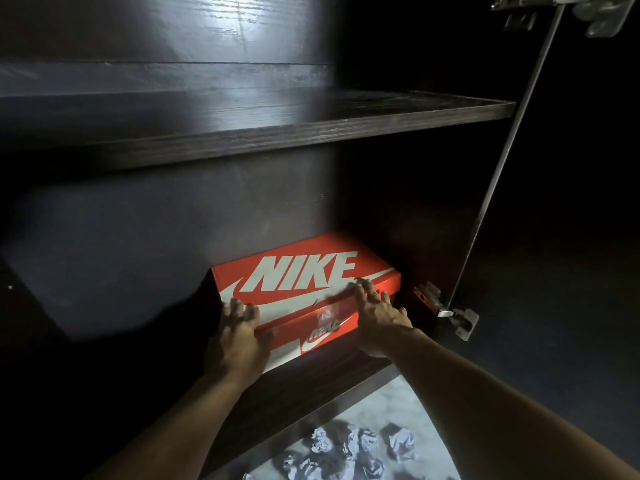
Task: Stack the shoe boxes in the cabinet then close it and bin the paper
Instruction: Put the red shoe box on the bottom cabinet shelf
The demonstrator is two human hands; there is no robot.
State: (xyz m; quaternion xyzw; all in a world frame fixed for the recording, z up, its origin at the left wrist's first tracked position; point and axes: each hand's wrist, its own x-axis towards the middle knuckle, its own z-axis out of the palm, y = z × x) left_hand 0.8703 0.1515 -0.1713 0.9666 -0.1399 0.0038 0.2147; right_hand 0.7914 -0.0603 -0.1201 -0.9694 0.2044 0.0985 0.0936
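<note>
An orange Nike shoe box (301, 271) lies flat on the bottom shelf (304, 386) of a dark wooden cabinet, toward the right back corner. My left hand (239, 336) grips the box's near left corner, fingers over the lid edge. My right hand (375, 318) lies with straight fingers on the lid's near right edge, thumb out to the side. Several crumpled paper balls (349, 448) lie on the pale floor below the cabinet.
An upper shelf (242, 119) spans the cabinet above the box. The open door (554, 237) stands at the right, with a metal hinge (450, 311) close to my right hand. The shelf space left of the box is dark.
</note>
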